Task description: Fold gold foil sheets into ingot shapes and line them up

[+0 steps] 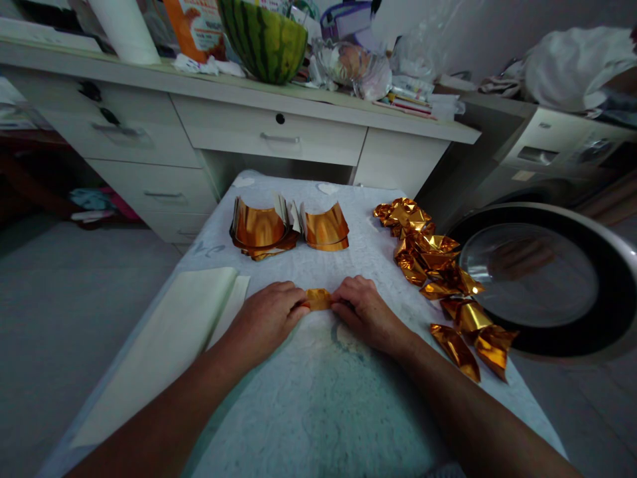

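Along the left edge of the cloth-covered table (318, 411), a stack of pale paper sheets (169, 338) is laid lengthwise, and open floor is seen beyond that edge. The near half of the surface is crossed only by the two forearms, with bare cloth left between and around them. At the middle of the surface the left hand (266, 317) is set knuckles-up, its fingertips pinched on the left end of a small folded gold foil piece (318, 299), which is pressed down on the cloth between both hands. The right hand (365, 312) is closed on the other end in the same way, fingers curled down. A band of free cloth is left between the hands and the far edge. Near that far edge a larger stack of curved gold foil sheets (259, 229) is stood just beside a smaller stack (326, 229), well apart from the hands. The right edge is lined from far to near by a row of folded gold foil shapes (432, 262), near the right hand but not touching it. Just beyond that edge the room is taken up by a round glass door (542, 279), apparently of the washing machine (547, 149) behind it. The far side is closed off by a drawer desk (279, 129), on which a cut watermelon (263, 40) is placed.
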Motion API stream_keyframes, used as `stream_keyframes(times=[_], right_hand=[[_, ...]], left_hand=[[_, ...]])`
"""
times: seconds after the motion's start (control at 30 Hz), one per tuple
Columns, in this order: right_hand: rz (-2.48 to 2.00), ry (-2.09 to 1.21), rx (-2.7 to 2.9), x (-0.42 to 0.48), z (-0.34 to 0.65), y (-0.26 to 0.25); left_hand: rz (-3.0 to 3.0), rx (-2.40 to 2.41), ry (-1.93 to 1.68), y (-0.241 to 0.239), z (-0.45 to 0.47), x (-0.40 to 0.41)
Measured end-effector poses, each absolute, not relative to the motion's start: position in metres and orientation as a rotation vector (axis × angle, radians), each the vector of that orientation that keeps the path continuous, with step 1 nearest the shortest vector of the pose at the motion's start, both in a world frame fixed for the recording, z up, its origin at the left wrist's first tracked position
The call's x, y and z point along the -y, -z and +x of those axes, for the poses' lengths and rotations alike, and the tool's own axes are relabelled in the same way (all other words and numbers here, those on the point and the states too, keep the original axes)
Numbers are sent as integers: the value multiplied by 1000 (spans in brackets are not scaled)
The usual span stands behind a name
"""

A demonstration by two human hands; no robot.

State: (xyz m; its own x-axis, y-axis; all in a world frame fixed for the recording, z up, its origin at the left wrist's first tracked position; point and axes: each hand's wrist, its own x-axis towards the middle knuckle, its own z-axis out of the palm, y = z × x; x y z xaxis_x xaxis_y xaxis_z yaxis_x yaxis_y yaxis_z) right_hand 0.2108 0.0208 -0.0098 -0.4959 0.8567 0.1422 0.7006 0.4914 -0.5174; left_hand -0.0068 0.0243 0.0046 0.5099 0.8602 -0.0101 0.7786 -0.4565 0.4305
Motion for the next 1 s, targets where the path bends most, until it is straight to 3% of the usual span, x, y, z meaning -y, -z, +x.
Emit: stream_keyframes(times=[1.0], right_hand=[[-1552, -551, 2273, -16, 197, 7]], left_hand=[[2514, -1438, -132, -8, -6, -23]])
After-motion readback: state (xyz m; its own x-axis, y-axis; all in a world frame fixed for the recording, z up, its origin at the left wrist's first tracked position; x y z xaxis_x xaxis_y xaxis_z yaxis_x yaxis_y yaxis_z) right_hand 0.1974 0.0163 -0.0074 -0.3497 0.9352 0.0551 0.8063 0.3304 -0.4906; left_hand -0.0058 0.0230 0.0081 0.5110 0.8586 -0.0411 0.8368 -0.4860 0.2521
